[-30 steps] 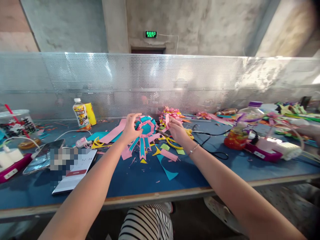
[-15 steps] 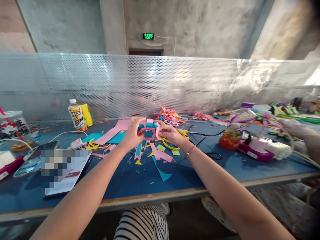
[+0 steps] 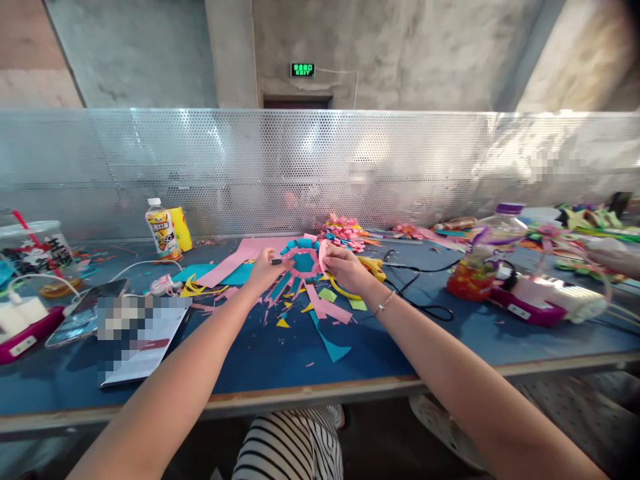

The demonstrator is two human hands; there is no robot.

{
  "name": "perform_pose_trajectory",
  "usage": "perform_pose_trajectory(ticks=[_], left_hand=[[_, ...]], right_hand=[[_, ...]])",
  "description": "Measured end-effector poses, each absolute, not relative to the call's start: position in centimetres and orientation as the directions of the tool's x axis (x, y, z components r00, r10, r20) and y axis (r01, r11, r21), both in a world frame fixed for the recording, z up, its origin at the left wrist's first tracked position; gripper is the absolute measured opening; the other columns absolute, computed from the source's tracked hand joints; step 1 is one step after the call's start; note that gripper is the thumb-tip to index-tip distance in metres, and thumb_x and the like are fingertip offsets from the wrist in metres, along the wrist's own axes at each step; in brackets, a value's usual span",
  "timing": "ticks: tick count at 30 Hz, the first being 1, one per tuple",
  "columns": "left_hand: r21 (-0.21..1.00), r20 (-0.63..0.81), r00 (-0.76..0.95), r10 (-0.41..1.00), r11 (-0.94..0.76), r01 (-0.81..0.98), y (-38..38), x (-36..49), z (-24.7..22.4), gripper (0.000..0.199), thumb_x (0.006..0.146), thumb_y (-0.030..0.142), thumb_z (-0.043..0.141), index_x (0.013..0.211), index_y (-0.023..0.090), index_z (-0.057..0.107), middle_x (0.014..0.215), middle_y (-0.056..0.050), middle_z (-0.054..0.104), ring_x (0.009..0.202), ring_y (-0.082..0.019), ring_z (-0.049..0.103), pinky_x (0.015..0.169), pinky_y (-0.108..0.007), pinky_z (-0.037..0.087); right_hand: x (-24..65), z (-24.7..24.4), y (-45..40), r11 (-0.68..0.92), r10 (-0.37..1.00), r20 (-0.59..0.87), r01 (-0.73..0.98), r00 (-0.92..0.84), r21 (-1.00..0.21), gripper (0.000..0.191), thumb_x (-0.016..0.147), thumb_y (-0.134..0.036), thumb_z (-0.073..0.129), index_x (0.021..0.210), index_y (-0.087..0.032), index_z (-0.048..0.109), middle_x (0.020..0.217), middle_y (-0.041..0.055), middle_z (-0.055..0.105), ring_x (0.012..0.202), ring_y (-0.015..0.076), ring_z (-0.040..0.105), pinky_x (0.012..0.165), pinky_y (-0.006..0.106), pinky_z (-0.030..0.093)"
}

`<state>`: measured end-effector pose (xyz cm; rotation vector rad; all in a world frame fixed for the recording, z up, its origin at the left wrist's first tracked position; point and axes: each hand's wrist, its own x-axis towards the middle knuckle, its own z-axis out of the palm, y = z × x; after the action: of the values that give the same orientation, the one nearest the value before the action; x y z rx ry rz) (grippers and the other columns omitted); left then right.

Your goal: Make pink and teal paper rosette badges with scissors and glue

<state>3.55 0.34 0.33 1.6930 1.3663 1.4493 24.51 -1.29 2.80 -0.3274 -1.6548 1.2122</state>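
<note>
A ring of folded pink and blue paper [image 3: 306, 272] is held above the blue table, with pink and blue strips hanging from its lower left. My left hand [image 3: 269, 270] pinches the ring's left side. On the right side, my right hand [image 3: 341, 265] has its fingers closed on a pink paper piece [image 3: 323, 257] at the ring's edge. Below and right of the ring lie pink strips [image 3: 330, 308], green scraps [image 3: 327, 294] and a blue offcut [image 3: 332, 343]. Yellow-handled scissors [image 3: 370, 268] are partly hidden behind my right hand.
At the left stand a bottle [image 3: 163, 230] and a lidded cup [image 3: 37, 250], near a phone [image 3: 87, 312] and a tablet [image 3: 145, 343]. A pile of paper flowers [image 3: 343, 230] sits behind. Right are an orange-filled bottle [image 3: 475, 263], a power strip [image 3: 527, 303] and another person's hand [image 3: 617, 257].
The ring has tipped so its opening shows more widely. My left hand's fingers have shifted from its upper left to its left edge. The view has turned slightly left.
</note>
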Motion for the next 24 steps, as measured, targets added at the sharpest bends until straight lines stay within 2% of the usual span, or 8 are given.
perform_pose_trajectory(ticks=[2,6,13,15,17,20,22,24], left_hand=[[0.868,0.389,-0.020,0.921,-0.359,0.343,0.3,3.5,0.3,0.058,0.058,0.046,0.071,0.103,0.017,0.050,0.097,-0.008,0.057,0.089,-0.020,0.055,0.072,-0.030,0.043],[0.804,0.474,0.010,0.880,-0.438,0.404,-0.5,3.8,0.8,0.034,0.060,0.041,0.069,0.080,0.018,0.057,0.071,0.000,0.056,0.072,-0.016,0.054,0.065,-0.028,0.041],[0.764,0.575,0.022,0.818,-0.547,0.341,-0.9,4.3,1.5,0.027,0.061,0.032,0.068,0.080,0.018,0.056,0.070,0.002,0.057,0.066,-0.013,0.052,0.062,-0.025,0.041],[0.728,0.606,0.042,0.795,-0.575,0.373,-0.8,4.2,1.7,0.026,0.062,0.030,0.067,0.081,0.018,0.056,0.073,0.002,0.058,0.067,-0.013,0.053,0.062,-0.025,0.041],[0.655,0.661,0.030,0.749,-0.596,0.464,-0.8,4.0,1.9,0.023,0.063,0.026,0.066,0.082,0.019,0.057,0.076,0.001,0.059,0.071,-0.015,0.054,0.067,-0.027,0.041],[0.474,0.765,0.025,0.643,-0.590,0.654,-1.1,3.7,2.3,0.017,0.067,0.020,0.061,0.084,0.020,0.059,0.083,-0.002,0.062,0.081,-0.018,0.056,0.077,-0.032,0.039],[0.333,0.814,0.065,0.577,-0.555,0.762,-1.6,3.4,2.4,0.016,0.069,0.016,0.059,0.085,0.021,0.060,0.091,-0.003,0.062,0.087,-0.019,0.056,0.084,-0.036,0.036],[0.189,0.840,0.129,0.526,-0.508,0.840,-2.2,3.3,2.5,0.018,0.070,0.012,0.057,0.085,0.021,0.060,0.099,-0.004,0.060,0.089,-0.020,0.055,0.088,-0.040,0.031]], right_hand=[[24.5,2.7,-1.2,0.417,0.705,0.546,-0.359,-0.452,-0.835,0.013,0.072,-0.021,0.064,0.061,-0.017,0.058,0.065,-0.0023,0.046,0.058,0.0076,0.043,0.055,0.022,0.034],[24.7,2.5,-1.0,0.361,0.724,0.504,-0.365,-0.470,-0.858,0.010,0.071,-0.020,0.064,0.062,-0.017,0.060,0.063,-0.0025,0.048,0.056,0.0069,0.044,0.053,0.021,0.034],[25.4,3.3,-1.4,0.330,0.755,0.464,-0.342,-0.464,-0.880,0.009,0.066,-0.021,0.066,0.063,-0.019,0.059,0.060,-0.0041,0.050,0.052,0.0065,0.047,0.052,0.020,0.037],[25.7,3.6,-1.5,0.368,0.747,0.484,-0.322,-0.457,-0.872,0.009,0.067,-0.022,0.065,0.062,-0.019,0.058,0.059,-0.0039,0.050,0.053,0.0074,0.048,0.056,0.022,0.041],[25.9,4.0,-1.4,0.443,0.738,0.542,-0.317,-0.402,-0.838,0.009,0.068,-0.021,0.062,0.061,-0.020,0.056,0.064,-0.0021,0.054,0.062,0.0100,0.054,0.067,0.025,0.045],[26.3,4.5,-1.1,0.561,0.733,0.647,-0.352,-0.210,-0.749,0.007,0.069,-0.019,0.057,0.064,-0.021,0.052,0.082,0.0005,0.061,0.080,0.0136,0.058,0.079,0.030,0.046],[26.4,4.6,-0.9,0.621,0.724,0.682,-0.333,-0.101,-0.709,0.007,0.071,-0.020,0.054,0.067,-0.021,0.049,0.088,0.0003,0.062,0.081,0.0143,0.059,0.080,0.033,0.046],[26.4,4.6,-0.8,0.693,0.700,0.713,-0.209,-0.033,-0.690,0.005,0.074,-0.021,0.052,0.070,-0.022,0.049,0.084,-0.0003,0.061,0.074,0.0137,0.060,0.076,0.034,0.048]])
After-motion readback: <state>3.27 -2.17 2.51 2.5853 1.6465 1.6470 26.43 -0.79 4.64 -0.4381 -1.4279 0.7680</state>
